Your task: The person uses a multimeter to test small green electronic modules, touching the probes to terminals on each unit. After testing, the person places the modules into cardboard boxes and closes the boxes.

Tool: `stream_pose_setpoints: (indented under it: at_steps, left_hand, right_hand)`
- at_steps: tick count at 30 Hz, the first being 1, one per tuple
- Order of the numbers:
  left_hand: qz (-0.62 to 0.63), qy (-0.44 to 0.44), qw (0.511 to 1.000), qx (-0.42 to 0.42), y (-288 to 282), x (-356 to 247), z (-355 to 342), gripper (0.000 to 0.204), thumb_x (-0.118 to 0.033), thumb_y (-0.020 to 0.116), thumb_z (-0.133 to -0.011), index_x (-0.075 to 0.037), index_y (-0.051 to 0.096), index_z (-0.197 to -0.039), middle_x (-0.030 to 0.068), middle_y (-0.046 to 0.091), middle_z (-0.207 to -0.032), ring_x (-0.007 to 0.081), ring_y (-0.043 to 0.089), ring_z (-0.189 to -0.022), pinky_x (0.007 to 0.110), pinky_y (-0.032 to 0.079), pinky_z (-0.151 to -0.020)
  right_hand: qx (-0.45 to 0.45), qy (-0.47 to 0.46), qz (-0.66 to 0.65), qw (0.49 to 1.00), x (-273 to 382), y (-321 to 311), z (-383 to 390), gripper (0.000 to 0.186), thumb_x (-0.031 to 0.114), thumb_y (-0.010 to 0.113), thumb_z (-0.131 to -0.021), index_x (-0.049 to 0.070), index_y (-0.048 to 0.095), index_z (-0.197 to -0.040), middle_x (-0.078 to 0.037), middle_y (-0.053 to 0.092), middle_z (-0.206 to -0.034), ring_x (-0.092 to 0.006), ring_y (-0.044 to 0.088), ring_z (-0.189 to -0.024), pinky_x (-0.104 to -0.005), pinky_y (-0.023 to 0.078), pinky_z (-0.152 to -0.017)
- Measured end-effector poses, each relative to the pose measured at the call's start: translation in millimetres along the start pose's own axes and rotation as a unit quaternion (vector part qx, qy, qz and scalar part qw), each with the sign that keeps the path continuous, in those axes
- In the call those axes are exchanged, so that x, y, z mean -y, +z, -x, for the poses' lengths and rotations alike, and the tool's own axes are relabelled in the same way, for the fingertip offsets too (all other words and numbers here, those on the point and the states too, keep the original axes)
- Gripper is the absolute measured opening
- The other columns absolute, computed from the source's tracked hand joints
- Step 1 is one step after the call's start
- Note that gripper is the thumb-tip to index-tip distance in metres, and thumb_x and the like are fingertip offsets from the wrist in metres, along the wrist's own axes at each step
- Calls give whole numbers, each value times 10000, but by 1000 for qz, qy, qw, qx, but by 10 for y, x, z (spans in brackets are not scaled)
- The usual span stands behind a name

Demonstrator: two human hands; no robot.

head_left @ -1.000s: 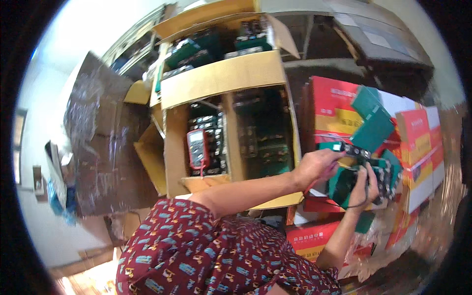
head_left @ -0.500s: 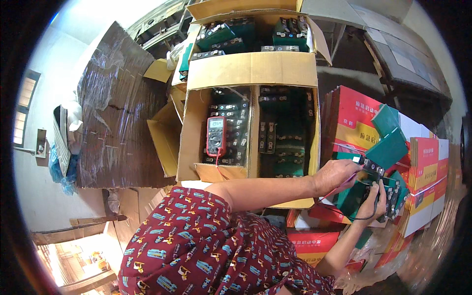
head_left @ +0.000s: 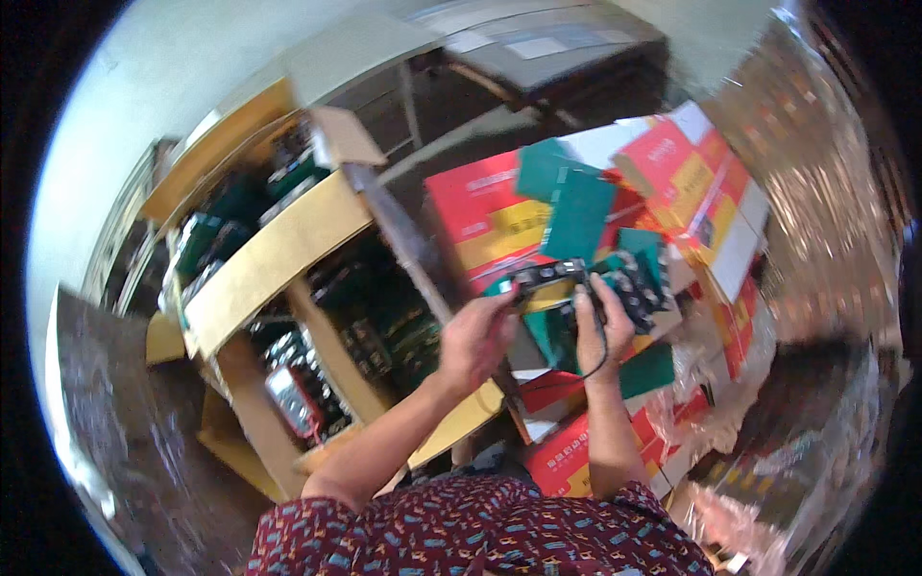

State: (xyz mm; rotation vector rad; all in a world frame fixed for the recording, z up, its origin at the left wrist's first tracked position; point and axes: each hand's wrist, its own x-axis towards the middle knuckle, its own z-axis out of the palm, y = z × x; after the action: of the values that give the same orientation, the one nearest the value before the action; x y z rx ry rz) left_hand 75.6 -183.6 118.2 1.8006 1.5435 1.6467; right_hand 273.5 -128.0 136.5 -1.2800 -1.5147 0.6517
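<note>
My left hand (head_left: 477,336) is closed at the left end of a green battery block's black top (head_left: 549,274), which carries metal terminals. A red test lead shows at this hand in the earlier frame; blur hides its tip now. My right hand (head_left: 603,326) is closed at the right end of the same top, fingers up, around a test probe. Its black lead (head_left: 601,360) loops below the hand. More green battery blocks (head_left: 629,288) sit just right of the fingers. A red multimeter (head_left: 293,403) lies on batteries in the left compartment of a cardboard box (head_left: 288,259).
Another open box of green batteries (head_left: 226,206) stands behind. Red and yellow printed cartons (head_left: 480,216) lie beneath and beyond my hands, with green sheets (head_left: 579,211) on top. Clear plastic wrap (head_left: 687,384) bunches at right. Dark cardboard (head_left: 115,432) stands at left.
The view has swung to the right, so the boxes and multimeter appear farther left and tilted. Both hands stay at the battery's black top, with the left hand slightly back from its earlier spot.
</note>
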Motion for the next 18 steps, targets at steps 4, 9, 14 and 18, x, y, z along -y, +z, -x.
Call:
stream_pose_setpoints:
  at_steps: [4, 9, 14, 18]
  left_hand:
    - [31, 44, 997, 58, -59, -226, -36, 356, 8, 783, -779, -74, 636, -1093, 150, 701, -1036, 314, 698, -890, 385, 574, -747]
    - [109, 159, 966, 170, 125, -570, 67, 363, -86, 836, -781, -80, 634, -1083, 128, 695, -1084, 343, 689, -919, 409, 572, -792]
    - [94, 235, 917, 307, 135, -578, -23, 447, -170, 747, -820, -77, 621, -1239, 117, 656, -1203, 352, 643, -1107, 458, 521, -968]
    - [78, 244, 938, 232, 170, -183, -442, 436, 36, 680, -767, -70, 668, -1190, 134, 689, -1162, 360, 673, -1061, 458, 561, -911]
  right_hand:
    - [-79, -19, 49, 996, 231, -244, 175, 311, 76, 612, -1009, -60, 655, -1286, -184, 756, -1038, -197, 731, -871, -353, 577, -830]
    - [-78, 207, -368, 903, 653, -214, 710, 424, 230, 489, -1096, -64, 549, -1396, -201, 725, -1147, -247, 706, -1032, -373, 564, -929]
    - [-100, 279, -457, 839, 658, -365, 801, 328, 182, 590, -1051, 8, 566, -1328, -208, 728, -1109, -278, 713, -985, -397, 562, -937]
    - [-198, 327, -474, 793, 517, -605, 768, 247, 196, 583, -1054, 110, 612, -1284, -66, 682, -861, -175, 615, -674, -322, 512, -601]
